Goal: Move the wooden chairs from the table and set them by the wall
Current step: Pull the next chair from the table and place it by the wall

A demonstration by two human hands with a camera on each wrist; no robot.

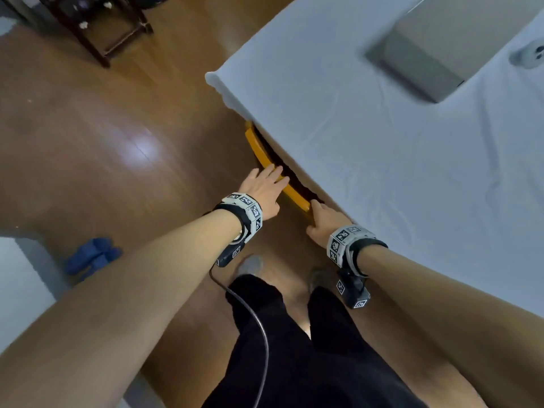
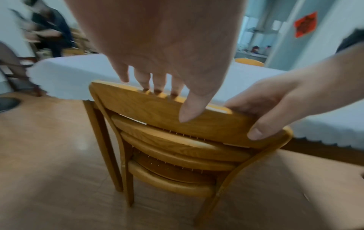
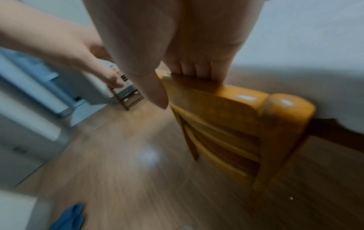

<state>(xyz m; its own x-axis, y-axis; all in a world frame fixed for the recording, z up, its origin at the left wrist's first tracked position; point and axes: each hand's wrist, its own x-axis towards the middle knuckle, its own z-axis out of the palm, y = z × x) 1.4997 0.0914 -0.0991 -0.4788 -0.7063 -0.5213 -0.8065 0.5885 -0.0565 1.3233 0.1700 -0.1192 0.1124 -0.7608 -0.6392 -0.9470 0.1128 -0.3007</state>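
Note:
A yellow wooden chair (image 1: 255, 144) stands pushed under the table (image 1: 382, 142), which has a white cloth; only its top rail shows in the head view. My left hand (image 1: 265, 185) reaches over the middle of the rail, fingers fairly straight. In the left wrist view its fingertips (image 2: 157, 91) touch the top edge of the chair (image 2: 138, 109), with the thumb hanging in front. My right hand (image 1: 321, 220) grips the near end of the rail. The right wrist view shows that hand (image 3: 187, 66) with fingers curled over the chair back (image 3: 236, 109).
A dark wooden chair (image 1: 97, 25) stands far left on the brown floor. Blue slippers (image 1: 91, 254) lie near a white cabinet (image 3: 29, 124). A grey box (image 1: 441, 54) sits on the cloth. Another yellow chair (image 2: 249, 62) is across the table. A person (image 2: 49, 31) sits beyond.

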